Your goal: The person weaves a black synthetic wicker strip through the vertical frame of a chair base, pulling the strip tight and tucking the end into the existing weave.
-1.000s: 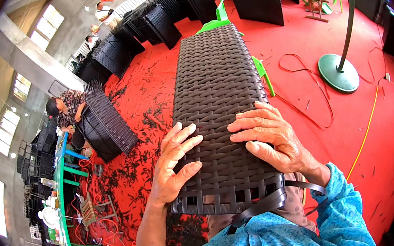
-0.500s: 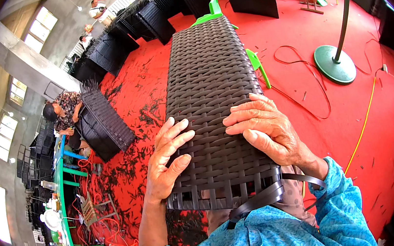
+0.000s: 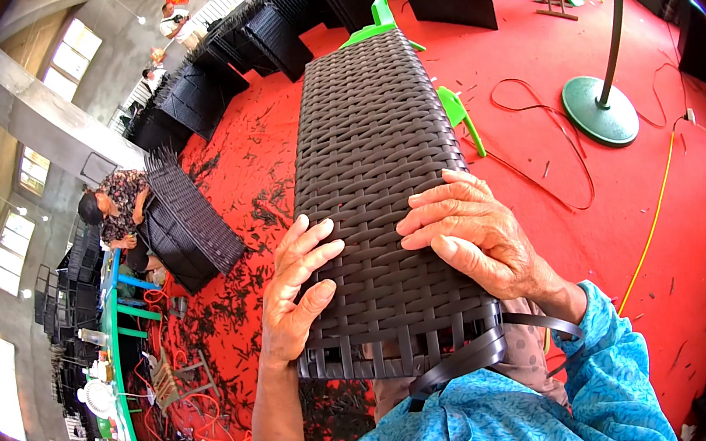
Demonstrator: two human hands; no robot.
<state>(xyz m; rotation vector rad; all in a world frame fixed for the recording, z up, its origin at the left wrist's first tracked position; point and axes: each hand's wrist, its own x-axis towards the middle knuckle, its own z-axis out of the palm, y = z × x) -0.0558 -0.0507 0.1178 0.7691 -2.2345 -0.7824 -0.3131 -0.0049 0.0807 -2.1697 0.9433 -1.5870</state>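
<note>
A long dark brown woven rattan panel [image 3: 374,143] stretches away from my lap, wide face up. My left hand [image 3: 296,294] lies along its left edge, fingers spread, their tips on the weave. Across from it, my right hand [image 3: 473,232] rests over the right edge with fingers stretched toward the middle. Neither hand is closed round anything. At the near end the weave gives way to open gaps, and loose flat dark strips [image 3: 467,363] curl out toward my right wrist. The panel's underside is hidden.
Green chairs [image 3: 382,16] stand beyond the panel. At right are a round green stand base [image 3: 601,112] and a yellow cable [image 3: 654,219]. A co-worker [image 3: 115,206] handles another woven piece [image 3: 193,214] at left, near a cluttered table [image 3: 112,338]. Dark scraps litter the red floor [image 3: 248,154].
Both hands keep almost the same place and pose on the panel. The whole view has shifted very slightly.
</note>
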